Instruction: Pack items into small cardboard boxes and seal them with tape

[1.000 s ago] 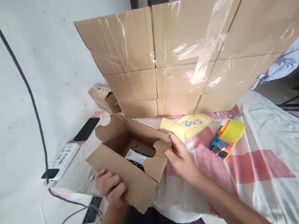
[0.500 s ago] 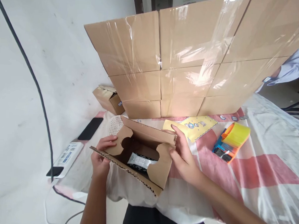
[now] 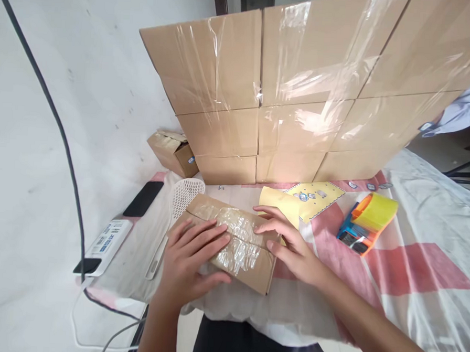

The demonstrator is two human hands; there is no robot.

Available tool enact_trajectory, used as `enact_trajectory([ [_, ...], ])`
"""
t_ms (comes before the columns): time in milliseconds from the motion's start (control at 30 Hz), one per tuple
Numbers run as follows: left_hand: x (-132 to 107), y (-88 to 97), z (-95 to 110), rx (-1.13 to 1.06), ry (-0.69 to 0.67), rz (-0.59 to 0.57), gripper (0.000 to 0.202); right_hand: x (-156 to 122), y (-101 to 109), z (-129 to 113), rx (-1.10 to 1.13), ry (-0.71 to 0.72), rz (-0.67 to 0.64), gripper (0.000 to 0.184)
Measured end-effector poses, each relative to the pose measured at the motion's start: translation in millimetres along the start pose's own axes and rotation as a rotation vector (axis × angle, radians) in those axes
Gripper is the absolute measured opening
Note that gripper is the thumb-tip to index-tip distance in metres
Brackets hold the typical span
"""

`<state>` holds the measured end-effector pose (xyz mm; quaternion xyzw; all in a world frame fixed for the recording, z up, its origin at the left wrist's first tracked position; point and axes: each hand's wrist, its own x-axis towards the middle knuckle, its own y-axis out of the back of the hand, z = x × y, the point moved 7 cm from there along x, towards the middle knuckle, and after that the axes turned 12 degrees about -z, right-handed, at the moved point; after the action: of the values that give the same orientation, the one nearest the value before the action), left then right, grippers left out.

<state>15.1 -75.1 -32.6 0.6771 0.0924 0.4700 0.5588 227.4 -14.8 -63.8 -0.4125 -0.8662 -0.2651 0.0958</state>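
A small cardboard box (image 3: pixel 237 249) lies near the table's front edge with its top flaps folded down, old clear tape wrinkled across them. My left hand (image 3: pixel 193 260) rests flat on the left part of the lid, fingers spread. My right hand (image 3: pixel 290 244) presses on the right flap and the box's right end, fingers stretched out. What is inside the box is hidden.
A wall of taped cardboard boxes (image 3: pixel 302 90) stands behind. An orange tape dispenser with a yellow roll (image 3: pixel 368 222), yellow sticker sheets (image 3: pixel 297 200), a white mesh swatter (image 3: pixel 180 202), a black phone (image 3: pixel 143 198), a power strip (image 3: pixel 105 243) and a small carton (image 3: pixel 173 152) lie around.
The box's flaps, open before with a packet showing inside, are now folded shut. Both hands moved from the box's sides onto its lid.
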Motion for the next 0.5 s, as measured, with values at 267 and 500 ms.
enact_trajectory([
  [267,5,-9.1,13,0.074,0.065,-0.038,0.056,-81,120,-29,-0.437,-0.063,0.856,0.028],
  [500,31,-15.2,17,0.095,0.147,0.056,0.047,-201,188,48,-0.1,-0.705,1.218,0.044],
])
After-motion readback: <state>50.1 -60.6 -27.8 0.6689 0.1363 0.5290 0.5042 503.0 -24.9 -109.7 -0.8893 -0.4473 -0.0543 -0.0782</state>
